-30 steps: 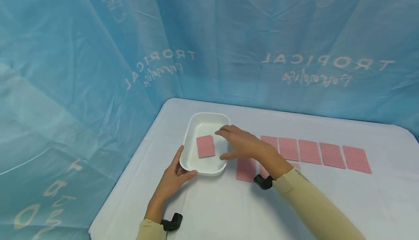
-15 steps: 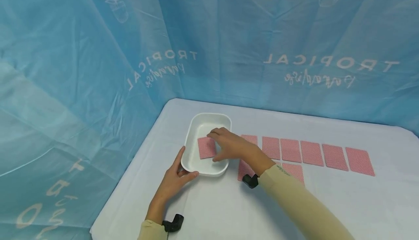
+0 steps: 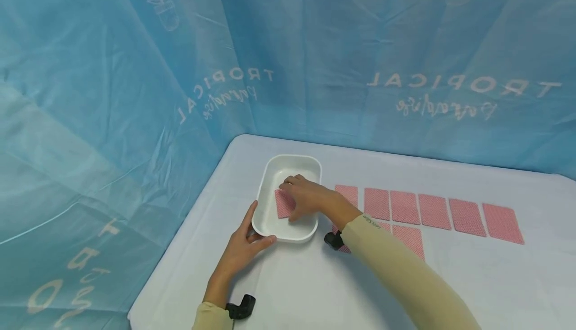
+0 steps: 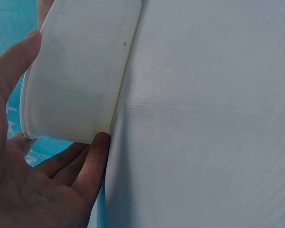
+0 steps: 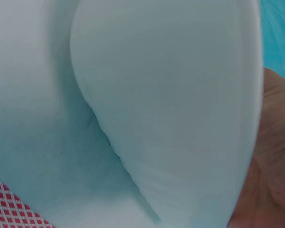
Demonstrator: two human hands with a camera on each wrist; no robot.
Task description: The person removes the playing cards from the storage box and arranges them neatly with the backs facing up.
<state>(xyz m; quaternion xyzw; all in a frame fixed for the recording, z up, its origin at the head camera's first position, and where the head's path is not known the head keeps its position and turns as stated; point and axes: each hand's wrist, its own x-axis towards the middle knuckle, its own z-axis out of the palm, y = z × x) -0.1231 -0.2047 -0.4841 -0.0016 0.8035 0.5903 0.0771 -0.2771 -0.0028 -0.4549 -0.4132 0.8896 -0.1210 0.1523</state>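
A white rectangular tray (image 3: 290, 167) with raised sides stands at the left of the table. My left hand (image 3: 240, 250) holds its near left corner. In the left wrist view the thumb is on the rim and fingertips are at the base of the tray wall (image 4: 80, 76). My right hand (image 3: 308, 197) reaches into the tray over face-down playing cards (image 3: 282, 206) with red patterned backs. Its fingers are at their far edge and its thumb at the near edge, gripping them. In the right wrist view the tray wall (image 5: 166, 104) hides the fingertips.
Right of the tray, several red-backed playing cards (image 3: 434, 211) lie face down in a far row. A shorter near row, with a card (image 3: 409, 240) at its end, is partly under the right forearm. A blue curtain (image 3: 342, 70) hangs behind the white-covered table (image 3: 292, 290).
My right hand has moved left from the tray's right side onto the playing cards inside, and its fingers and thumb have closed in. The left hand keeps its hold on the tray.
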